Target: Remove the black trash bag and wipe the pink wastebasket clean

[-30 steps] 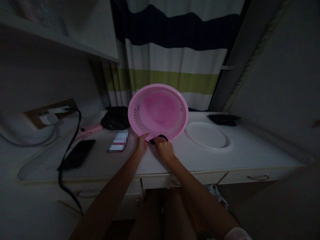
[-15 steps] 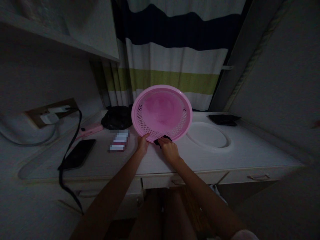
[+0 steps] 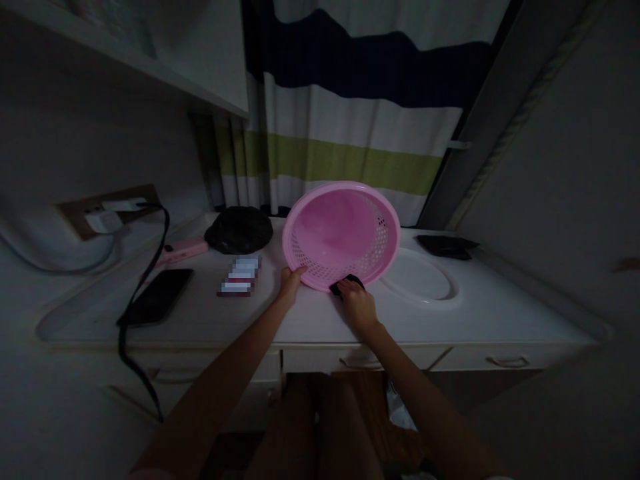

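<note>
Dim room, white counter (image 3: 310,327) under a striped curtain (image 3: 360,133).

Pink perforated basket (image 3: 341,235) stands tipped on its near rim, open face toward the person, far rim lifted toward the curtain. The tilt exposes the lower edge and inside wall to both hands.

Left hand (image 3: 291,283): fingers closed over the basket's lower-left rim, grip pinching the rim. It appears to act as the prop, since the basket could not stay tilted alone.

Right hand (image 3: 358,305): at the lower rim, just right of the left hand, grip pressed together on a small dark cloth (image 3: 345,285) that touches the rim. How much of the cloth is held is hidden by the fingers.

White round lid or plate (image 3: 423,280) lies flat just right of the basket, partly overlapped by it.

Left of the basket: black bag (image 3: 239,229), a small blurred pack (image 3: 239,276), a pink device (image 3: 181,250), a black phone (image 3: 156,296) with a cable (image 3: 150,267) to the wall socket. Dark flat item (image 3: 445,244) at far right.
</note>
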`<action>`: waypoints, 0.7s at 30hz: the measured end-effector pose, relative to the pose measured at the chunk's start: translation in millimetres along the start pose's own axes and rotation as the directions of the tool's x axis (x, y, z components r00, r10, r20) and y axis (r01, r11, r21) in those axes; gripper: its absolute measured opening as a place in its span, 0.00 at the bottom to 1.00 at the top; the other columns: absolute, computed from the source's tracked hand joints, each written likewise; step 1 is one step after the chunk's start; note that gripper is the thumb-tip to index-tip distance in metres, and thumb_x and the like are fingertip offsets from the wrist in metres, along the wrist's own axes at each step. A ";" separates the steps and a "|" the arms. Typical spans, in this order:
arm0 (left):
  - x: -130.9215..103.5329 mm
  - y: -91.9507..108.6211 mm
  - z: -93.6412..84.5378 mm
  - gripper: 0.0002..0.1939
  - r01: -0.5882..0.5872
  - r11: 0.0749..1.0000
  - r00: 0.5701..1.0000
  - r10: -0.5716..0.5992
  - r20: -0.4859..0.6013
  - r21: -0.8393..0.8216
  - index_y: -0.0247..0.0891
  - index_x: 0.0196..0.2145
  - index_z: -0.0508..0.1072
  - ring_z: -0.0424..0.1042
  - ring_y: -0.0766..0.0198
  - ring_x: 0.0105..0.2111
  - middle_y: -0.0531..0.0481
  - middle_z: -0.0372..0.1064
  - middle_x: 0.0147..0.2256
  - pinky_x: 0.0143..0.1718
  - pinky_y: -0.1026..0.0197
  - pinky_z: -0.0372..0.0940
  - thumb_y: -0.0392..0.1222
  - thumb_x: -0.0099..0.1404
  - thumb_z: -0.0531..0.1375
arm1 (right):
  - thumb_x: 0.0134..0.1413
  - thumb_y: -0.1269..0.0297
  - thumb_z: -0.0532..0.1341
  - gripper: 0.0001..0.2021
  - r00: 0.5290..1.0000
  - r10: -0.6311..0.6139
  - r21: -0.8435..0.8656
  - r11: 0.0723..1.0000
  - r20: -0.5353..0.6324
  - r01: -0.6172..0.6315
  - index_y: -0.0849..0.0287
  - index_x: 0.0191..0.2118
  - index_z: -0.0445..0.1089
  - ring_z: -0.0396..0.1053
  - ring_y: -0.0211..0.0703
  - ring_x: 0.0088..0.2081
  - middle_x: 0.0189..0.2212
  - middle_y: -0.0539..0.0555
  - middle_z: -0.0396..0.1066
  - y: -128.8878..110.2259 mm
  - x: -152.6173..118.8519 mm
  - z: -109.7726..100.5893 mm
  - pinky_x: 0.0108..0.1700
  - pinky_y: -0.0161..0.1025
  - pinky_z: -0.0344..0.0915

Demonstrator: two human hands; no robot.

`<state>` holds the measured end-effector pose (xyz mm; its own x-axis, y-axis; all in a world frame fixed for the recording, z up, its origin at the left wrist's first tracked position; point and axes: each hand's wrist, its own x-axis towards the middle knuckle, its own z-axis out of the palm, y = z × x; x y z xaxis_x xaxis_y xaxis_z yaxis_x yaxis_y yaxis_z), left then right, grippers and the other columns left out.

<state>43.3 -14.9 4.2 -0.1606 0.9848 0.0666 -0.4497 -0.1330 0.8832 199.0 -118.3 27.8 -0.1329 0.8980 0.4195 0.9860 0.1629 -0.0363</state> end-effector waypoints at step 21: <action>-5.4 4.5 2.0 0.16 -0.031 0.997 0.998 0.027 0.059 0.064 0.29 0.32 0.75 0.70 0.57 0.32 0.43 0.73 0.31 0.34 0.58 0.65 0.38 0.42 0.65 | 0.57 0.68 0.49 0.16 0.997 0.064 0.014 0.998 0.048 -0.065 0.53 0.49 0.65 0.65 0.40 0.48 0.49 0.52 0.66 -1.7 0.0 0.0 0.44 0.36 0.63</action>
<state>43.9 -20.6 8.7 -0.1203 0.9857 0.1177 -0.3875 -0.1557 0.9086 197.3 -118.5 27.9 -0.0743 0.9250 0.3726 0.9910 0.1103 -0.0760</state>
